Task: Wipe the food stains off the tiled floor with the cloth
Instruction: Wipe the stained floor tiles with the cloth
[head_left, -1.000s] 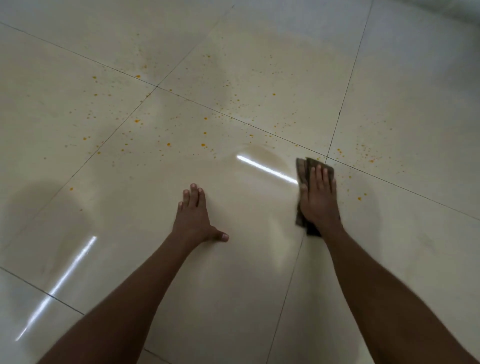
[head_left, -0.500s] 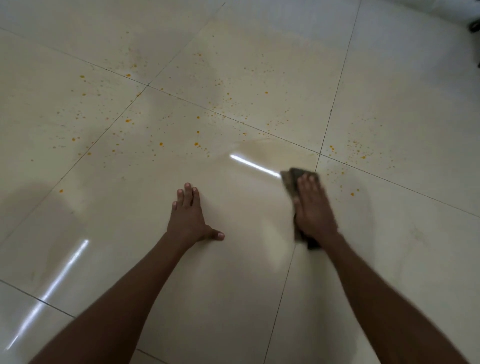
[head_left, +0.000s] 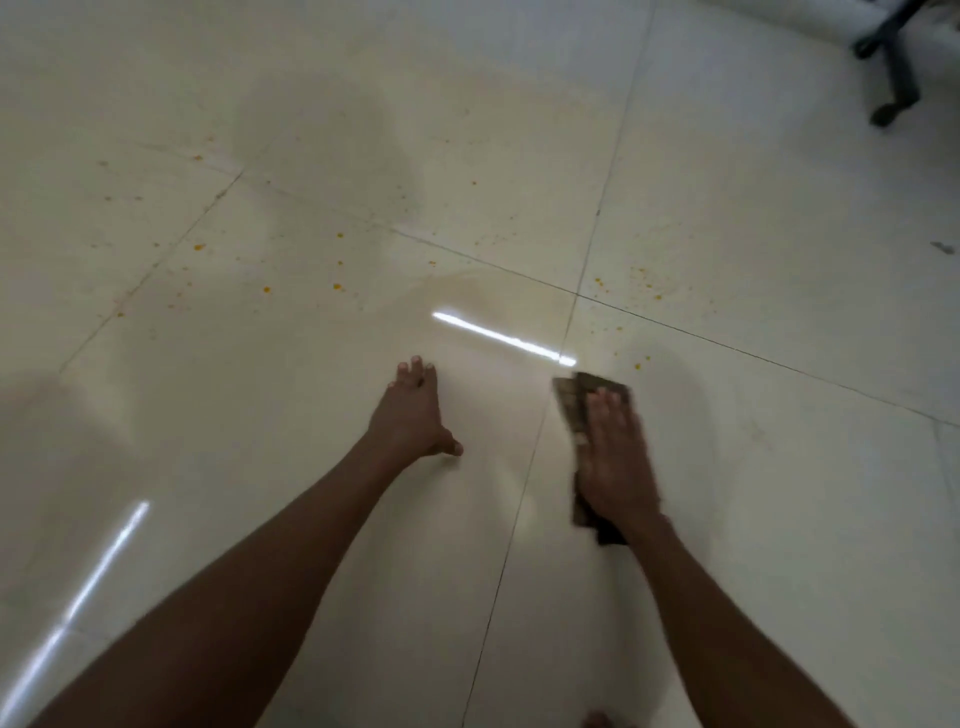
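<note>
Head view: right hand (head_left: 615, 457) lies flat, fingers straight, pressing the dark cloth (head_left: 576, 410) onto the tiled floor (head_left: 779, 493); cloth shows beyond the fingertips and behind the wrist, just right of a grout line. Left hand (head_left: 413, 415) rests open, palm down, on the tile to the left, holding nothing. Orange food stains (head_left: 644, 283) speckle the tiles on the far side of both hands; a chair base (head_left: 891, 57) stands far right.

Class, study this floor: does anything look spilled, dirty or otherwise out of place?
Yes. Orange food spots speckle the tiled floor ahead of both hands, with another cluster beyond the cloth that the right hand presses flat. The left hand rests on the floor.
</note>
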